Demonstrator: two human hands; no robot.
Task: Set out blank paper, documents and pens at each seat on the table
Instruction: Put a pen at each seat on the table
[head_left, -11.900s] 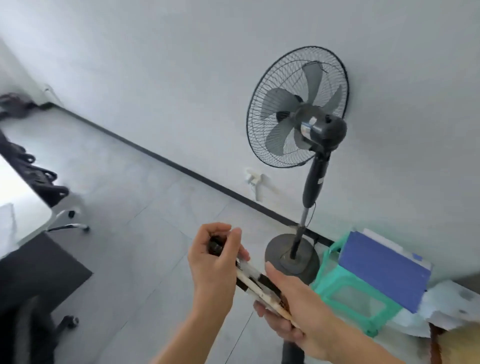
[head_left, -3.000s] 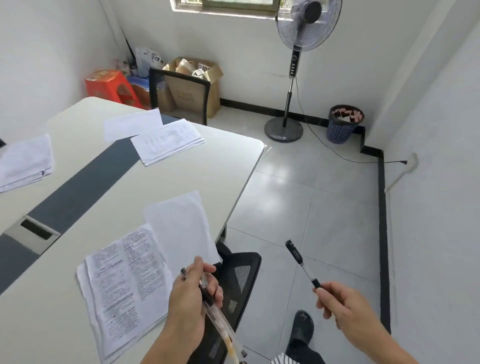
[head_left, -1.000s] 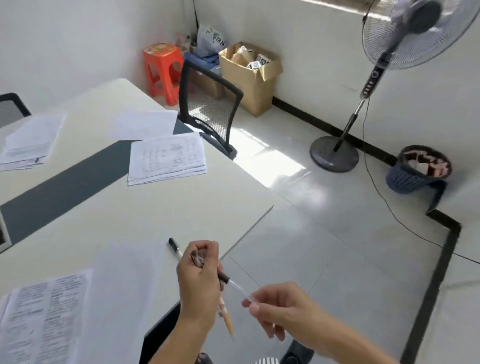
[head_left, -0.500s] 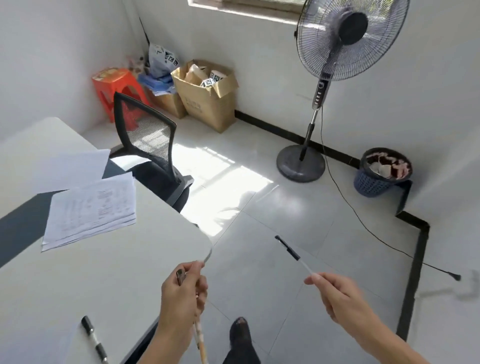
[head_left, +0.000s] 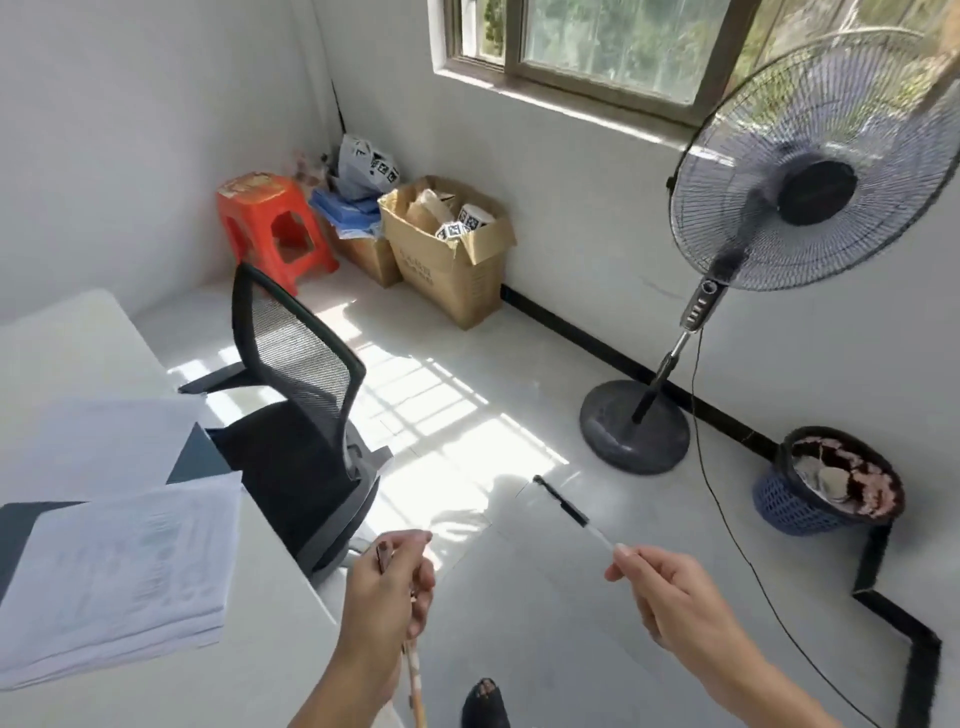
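Observation:
My right hand (head_left: 675, 597) pinches the clear end of a black-capped pen (head_left: 566, 512), which points up and left over the floor. My left hand (head_left: 387, 592) is closed around a pen (head_left: 413, 670) whose barrel sticks out below the fist. On the white table (head_left: 249, 675) at lower left lies a printed document stack (head_left: 119, 577), and a blank sheet (head_left: 98, 447) lies just beyond it. Both hands hover past the table's right edge.
A black mesh office chair (head_left: 296, 410) is tucked at the table's end. A standing fan (head_left: 769, 223), a blue waste basket (head_left: 826, 483) and a trailing cable stand at right. Cardboard boxes (head_left: 447, 254) and an orange stool (head_left: 272, 228) fill the far corner.
The view has swung right and closer to the chair. The pen lying on the table has left the view. Both hands keep their pens in much the same pose.

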